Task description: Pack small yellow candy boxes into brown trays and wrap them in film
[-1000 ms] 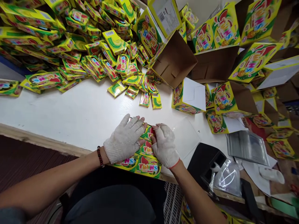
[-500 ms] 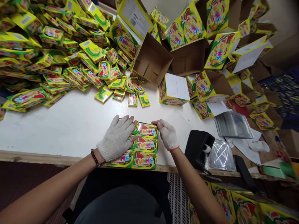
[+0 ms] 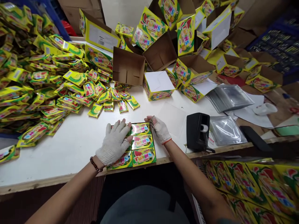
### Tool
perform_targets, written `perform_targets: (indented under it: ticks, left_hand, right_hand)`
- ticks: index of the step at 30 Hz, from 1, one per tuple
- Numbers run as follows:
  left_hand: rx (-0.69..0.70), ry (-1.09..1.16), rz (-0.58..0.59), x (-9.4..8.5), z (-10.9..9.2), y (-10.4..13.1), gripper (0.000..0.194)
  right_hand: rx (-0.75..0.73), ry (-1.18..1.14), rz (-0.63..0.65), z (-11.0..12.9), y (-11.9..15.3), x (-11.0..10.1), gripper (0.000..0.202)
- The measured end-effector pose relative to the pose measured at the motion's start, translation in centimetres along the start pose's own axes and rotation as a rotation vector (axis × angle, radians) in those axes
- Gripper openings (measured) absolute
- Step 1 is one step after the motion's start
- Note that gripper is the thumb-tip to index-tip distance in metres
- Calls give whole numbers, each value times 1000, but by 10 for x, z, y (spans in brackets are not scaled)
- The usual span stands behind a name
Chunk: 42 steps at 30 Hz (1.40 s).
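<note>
Small yellow-green candy boxes, printed "TWINS" with a watermelon picture, lie side by side in a flat block at the table's front edge. My left hand, in a white fingerless-tipped knit glove, rests on the block's left part with fingers stretched out, hiding several boxes. At the far right corner of the block, my right hand, gloved too, has its fingers bent and pressed together. Whatever they may hold there is too small to make out. To the right of the block lies a thin clear plastic sheet.
A large heap of small candy boxes covers the left side. Open display cartons crowd the back. A black tape dispenser stands right of my hands, beside stacked clear plastic covers. Packed cartons sit lower right.
The view has turned, so the table's contents appear shifted left. My hands keep nearly the same places on the block; the left still lies flat, the right still at the far right corner.
</note>
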State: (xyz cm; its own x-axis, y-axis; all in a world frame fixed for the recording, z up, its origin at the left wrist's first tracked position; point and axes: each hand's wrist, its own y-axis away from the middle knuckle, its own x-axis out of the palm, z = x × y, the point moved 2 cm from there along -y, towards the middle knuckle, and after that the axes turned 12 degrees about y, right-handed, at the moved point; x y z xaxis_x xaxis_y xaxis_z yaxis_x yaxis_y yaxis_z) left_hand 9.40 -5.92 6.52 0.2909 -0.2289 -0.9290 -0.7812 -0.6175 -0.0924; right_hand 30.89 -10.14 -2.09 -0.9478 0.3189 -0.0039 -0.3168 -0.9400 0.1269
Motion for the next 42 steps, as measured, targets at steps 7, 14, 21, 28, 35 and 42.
perform_targets:
  ticks: [7,14,21,28,35,42]
  left_hand:
    - [329,-6,181,16,-34,-37,48]
    - [365,-79,193,24,-34,-40,55]
    - [424,-113,189,19,-38,-40,64]
    - [502,-88,270,20,-42,-30,71]
    - [499,-97,250,21,-47,-28,70]
    - [400,-130,159,14,-43,18,60]
  right_hand:
    - [-71,134,-18,-10,1,-7,55]
    - [-20,157,-119,-37,2,14,56]
    - [-123,591,-208,-21,1,-10,30]
    - [117,1537,20,1,7,-96,25]
    - [21,1673,71,5,14,-81,23]
    - [67,1727,22,-4,21,-86,46]
